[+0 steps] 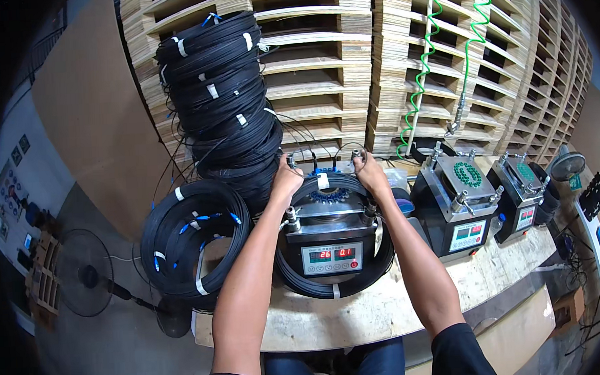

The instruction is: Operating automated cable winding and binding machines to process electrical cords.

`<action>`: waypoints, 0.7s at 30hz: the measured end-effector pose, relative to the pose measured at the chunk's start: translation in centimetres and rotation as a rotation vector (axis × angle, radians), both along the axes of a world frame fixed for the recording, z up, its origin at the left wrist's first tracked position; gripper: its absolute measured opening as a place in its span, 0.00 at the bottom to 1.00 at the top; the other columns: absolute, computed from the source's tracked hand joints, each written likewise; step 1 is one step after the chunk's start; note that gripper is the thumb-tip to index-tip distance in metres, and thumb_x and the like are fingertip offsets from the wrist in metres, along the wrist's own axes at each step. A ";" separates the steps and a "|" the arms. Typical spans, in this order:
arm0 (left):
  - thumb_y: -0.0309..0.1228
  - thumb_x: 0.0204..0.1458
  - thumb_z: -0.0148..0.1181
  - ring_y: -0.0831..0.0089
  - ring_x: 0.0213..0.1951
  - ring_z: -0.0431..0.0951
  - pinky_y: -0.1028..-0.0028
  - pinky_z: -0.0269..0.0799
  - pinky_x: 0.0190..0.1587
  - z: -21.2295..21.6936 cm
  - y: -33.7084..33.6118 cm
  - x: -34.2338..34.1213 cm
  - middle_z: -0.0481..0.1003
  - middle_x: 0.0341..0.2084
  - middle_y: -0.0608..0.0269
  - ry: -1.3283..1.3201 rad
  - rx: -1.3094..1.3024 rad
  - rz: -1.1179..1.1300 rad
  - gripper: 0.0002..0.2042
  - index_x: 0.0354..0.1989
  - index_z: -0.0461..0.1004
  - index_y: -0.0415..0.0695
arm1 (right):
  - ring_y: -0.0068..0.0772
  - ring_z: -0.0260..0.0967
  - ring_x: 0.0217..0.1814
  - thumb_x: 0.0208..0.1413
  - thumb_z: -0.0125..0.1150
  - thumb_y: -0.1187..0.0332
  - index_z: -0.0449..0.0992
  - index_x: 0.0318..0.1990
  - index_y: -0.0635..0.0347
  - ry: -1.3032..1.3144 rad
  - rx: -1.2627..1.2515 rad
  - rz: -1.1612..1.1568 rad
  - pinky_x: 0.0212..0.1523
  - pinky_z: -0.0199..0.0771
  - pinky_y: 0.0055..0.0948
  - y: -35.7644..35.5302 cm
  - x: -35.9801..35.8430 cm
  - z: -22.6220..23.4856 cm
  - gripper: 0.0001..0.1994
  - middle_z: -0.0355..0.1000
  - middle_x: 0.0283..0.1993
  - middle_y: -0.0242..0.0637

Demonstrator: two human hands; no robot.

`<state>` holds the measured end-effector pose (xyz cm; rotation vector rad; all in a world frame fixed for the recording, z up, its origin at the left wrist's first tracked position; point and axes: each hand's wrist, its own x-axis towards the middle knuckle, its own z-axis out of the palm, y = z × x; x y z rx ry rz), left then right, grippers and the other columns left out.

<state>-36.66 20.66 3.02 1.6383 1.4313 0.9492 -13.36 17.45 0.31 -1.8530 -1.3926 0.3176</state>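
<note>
In front of me, a bench polishing machine (pixel 330 231) with a steel top and a red digital display stands on the worktable. A coil of black cable (pixel 305 288), tied with white tape, is looped around it. Blue connectors (pixel 327 197) sit in a ring on its top. My left hand (pixel 288 180) is closed around the metal clamp post at the machine's far left corner. At the far right corner, my right hand (pixel 372 175) is closed around the matching clamp post (pixel 357 155). Thin cable strands arch up behind the top, between my hands.
A tall stack of black cable coils (pixel 224 103) rises at the far left, with another coil (pixel 195 240) nearer. Two similar machines (pixel 458 203) stand to the right. Wooden pallets (pixel 308 78) line the back. Green spiral air hoses (pixel 422 79) hang behind. A fan (pixel 84 273) stands left.
</note>
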 end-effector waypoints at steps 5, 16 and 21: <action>0.38 0.53 0.53 0.48 0.66 0.62 0.62 0.57 0.66 1.0 -0.9 0.3 0.61 0.65 0.39 0.084 -0.052 0.059 0.37 0.73 0.49 0.48 | 0.67 0.68 0.57 0.61 0.50 0.53 0.65 0.62 0.60 0.021 -0.065 -0.053 0.57 0.68 0.52 -1.1 -0.7 1.9 0.27 0.72 0.50 0.66; 0.35 0.51 0.54 0.49 0.65 0.64 0.62 0.58 0.67 0.8 -0.6 0.1 0.63 0.65 0.42 0.102 -0.059 0.071 0.38 0.73 0.50 0.51 | 0.66 0.70 0.54 0.58 0.57 0.61 0.67 0.59 0.61 0.072 0.139 -0.055 0.55 0.69 0.51 -2.1 -1.5 2.3 0.24 0.73 0.48 0.64; 0.37 0.51 0.56 0.50 0.65 0.64 0.62 0.59 0.66 1.1 -1.2 0.1 0.63 0.64 0.41 0.074 -0.112 0.071 0.38 0.73 0.50 0.52 | 0.69 0.70 0.53 0.61 0.51 0.51 0.69 0.57 0.59 -0.016 -0.052 -0.115 0.55 0.70 0.53 -2.0 -1.8 2.2 0.24 0.74 0.48 0.62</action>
